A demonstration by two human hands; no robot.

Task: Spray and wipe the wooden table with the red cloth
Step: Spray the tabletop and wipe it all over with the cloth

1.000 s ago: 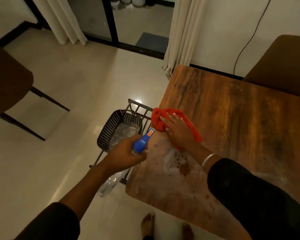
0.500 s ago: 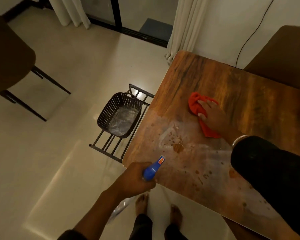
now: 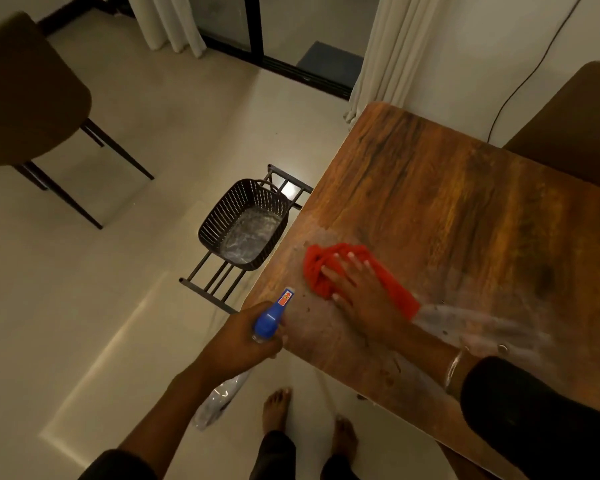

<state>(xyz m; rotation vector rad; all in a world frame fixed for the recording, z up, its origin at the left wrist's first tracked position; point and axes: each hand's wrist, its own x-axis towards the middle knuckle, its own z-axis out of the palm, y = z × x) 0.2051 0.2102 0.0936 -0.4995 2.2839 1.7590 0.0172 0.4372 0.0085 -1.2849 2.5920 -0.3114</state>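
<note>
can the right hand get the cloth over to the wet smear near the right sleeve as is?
Probably yes. The right hand lies flat on the red cloth, and bare table runs from there to the smear, nothing between.

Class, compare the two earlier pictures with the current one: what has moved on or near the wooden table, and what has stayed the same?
The right hand has swept the red cloth from the table's left edge inward, then back toward that edge, wiping over the stained patch. The left hand has dropped nearer the table's front corner. Nothing was picked up or released: the left hand still grips the blue spray bottle. The basket stayed put.
</note>
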